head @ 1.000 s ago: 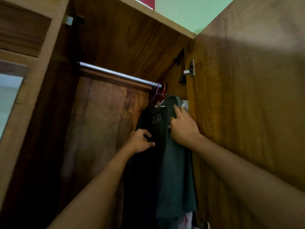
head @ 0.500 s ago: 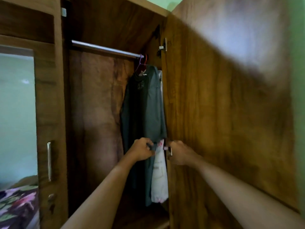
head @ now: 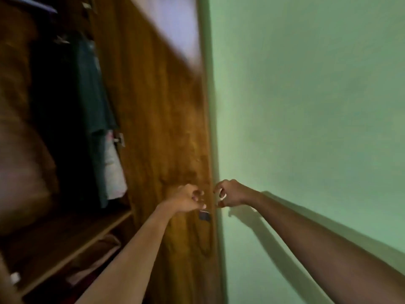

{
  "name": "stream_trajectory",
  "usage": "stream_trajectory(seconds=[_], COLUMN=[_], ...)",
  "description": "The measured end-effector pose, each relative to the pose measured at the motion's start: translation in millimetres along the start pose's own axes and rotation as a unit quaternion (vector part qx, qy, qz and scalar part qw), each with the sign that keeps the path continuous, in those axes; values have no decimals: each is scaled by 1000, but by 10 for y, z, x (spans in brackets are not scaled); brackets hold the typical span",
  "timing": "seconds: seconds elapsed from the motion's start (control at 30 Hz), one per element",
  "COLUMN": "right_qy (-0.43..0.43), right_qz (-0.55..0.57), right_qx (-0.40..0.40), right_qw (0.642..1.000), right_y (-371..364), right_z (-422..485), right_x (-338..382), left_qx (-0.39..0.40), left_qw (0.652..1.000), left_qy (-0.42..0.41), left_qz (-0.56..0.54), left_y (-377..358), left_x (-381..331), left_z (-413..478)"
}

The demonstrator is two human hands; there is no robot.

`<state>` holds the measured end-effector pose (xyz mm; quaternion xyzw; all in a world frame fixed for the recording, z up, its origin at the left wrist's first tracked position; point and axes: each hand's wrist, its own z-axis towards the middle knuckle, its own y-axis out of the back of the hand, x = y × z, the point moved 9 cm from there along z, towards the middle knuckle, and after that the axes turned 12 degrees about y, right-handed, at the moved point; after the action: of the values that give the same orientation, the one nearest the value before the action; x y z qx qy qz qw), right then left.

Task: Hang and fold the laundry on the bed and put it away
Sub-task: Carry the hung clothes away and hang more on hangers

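Note:
The view is blurred. A dark green shirt hangs in the open wardrobe at the upper left, with a white garment below and beside it. My left hand is in front of the inner face of the open wardrobe door, near its free edge, with fingers curled and nothing in them. My right hand is just past that edge, before the green wall, its fingers and thumb loosely curved with a gap between them. Neither hand touches the clothes.
A wooden shelf runs across the wardrobe under the hanging clothes, with folded fabric beneath it. A dark lock plate sits on the door just under my left hand. The green wall fills the right half.
Both hands have left the hanging clothes and moved right and down to the door's free edge. The camera has swung right, away from the rail.

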<state>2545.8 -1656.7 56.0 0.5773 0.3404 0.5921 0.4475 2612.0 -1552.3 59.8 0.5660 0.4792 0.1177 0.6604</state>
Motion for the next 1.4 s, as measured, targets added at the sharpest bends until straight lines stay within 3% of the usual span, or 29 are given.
stream_trajectory(seconds=[0.23, 0.43, 0.63, 0.87, 1.07, 1.4], right_qy=[-176, -318, -457, -577, -650, -753], right_qz=[24, 32, 6, -23, -28, -5], right_qx=[-61, -138, -175, -224, -238, -317], right_qw=[982, 937, 872, 785, 721, 577], right_y=[457, 960, 1452, 1872, 1876, 2115], right_z=[-2178, -4317, -6796, -9233, -10689, -12659], right_x=[-1188, -2153, -2845, -3004, -3133, -3921], left_qx=[106, 174, 243, 345, 397, 424], left_qw=[984, 944, 876, 784, 713, 595], left_qy=[-146, -279, -417, -515, -577, -680], left_qz=[-7, 24, 6, 9, 37, 59], left_y=[-1446, -2595, -3796, -5042, -5911, -7188], left_x=[-1702, -3455, -5332, -6971, -7942, -9766], left_z=[-533, -1283, -2570, -4266, -5259, -6183])
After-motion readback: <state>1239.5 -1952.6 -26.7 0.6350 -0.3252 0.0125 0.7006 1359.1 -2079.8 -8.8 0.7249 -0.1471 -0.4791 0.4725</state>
